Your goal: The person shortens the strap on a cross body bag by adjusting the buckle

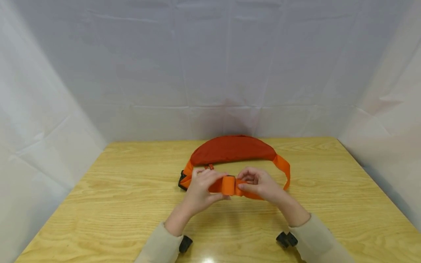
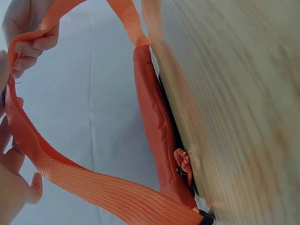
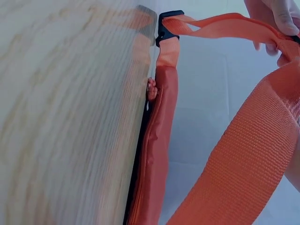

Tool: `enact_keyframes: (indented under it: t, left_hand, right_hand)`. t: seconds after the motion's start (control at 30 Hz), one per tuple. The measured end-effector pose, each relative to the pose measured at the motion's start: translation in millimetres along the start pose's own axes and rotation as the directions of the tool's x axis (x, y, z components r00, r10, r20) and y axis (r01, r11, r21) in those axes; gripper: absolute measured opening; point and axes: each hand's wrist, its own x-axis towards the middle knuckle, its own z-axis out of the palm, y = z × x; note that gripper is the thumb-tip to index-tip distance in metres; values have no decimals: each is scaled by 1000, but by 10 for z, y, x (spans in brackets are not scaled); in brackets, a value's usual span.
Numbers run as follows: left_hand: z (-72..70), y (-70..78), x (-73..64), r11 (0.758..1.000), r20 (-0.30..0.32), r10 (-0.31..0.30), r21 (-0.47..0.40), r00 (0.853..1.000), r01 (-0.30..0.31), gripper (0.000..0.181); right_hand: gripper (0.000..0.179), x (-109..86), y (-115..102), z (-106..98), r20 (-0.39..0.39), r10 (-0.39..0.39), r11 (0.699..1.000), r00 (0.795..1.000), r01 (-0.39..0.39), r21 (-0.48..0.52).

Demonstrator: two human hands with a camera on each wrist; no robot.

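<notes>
A red waist bag [image 1: 233,149] lies at the back of the table, its orange webbing strap [image 1: 283,170] looping toward me. My left hand [image 1: 202,188] pinches the strap beside a folded loop of webbing [image 1: 228,185], thumb below and fingers above. Right of that loop, my right hand [image 1: 261,185] pinches the strap between thumb and curled fingers. A bit of dark strap slider [image 3: 296,39] shows by the left fingers in the right wrist view; most of it is hidden. At the bag's left end, a black buckle [image 3: 167,27] joins the strap.
The wood-grain table [image 1: 131,204] runs back to a pale cloth backdrop [image 1: 210,73], with more cloth on both sides. A small red zipper pull [image 2: 183,161] hangs from the bag's front. Black devices [image 1: 185,243] sit at both wrists.
</notes>
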Motion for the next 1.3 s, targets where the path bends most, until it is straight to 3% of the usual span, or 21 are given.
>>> enact_keyframes:
  t: [0.27,0.7,1.07,1.17,1.3]
  left_hand:
    - [8,-25,-8,1000,-28,-12,-5,1000,12,59]
    - [19,2,-4,1000,19,-3,-30,1000,3,56]
    - [22,7,2,1000,32,-23,-21,999,23,54]
    - [18,14,1,999,33,-45,8,998,45,51]
    - [11,17,-3,998,37,-65,20,997,65,51]
  right_hand:
    - [34,-11,14,-65,88,-19,997,996,25,-71]
    - [32,-17,-12,-46,3,25,994,1000,-25,-105]
    - [38,-11,-32,27,20,-36,995,999,38,-89]
    - [43,-14,-33,61,17,-69,986,997,71,-153]
    - [53,-16,-31,107,-10,-101,951,995,93,-294]
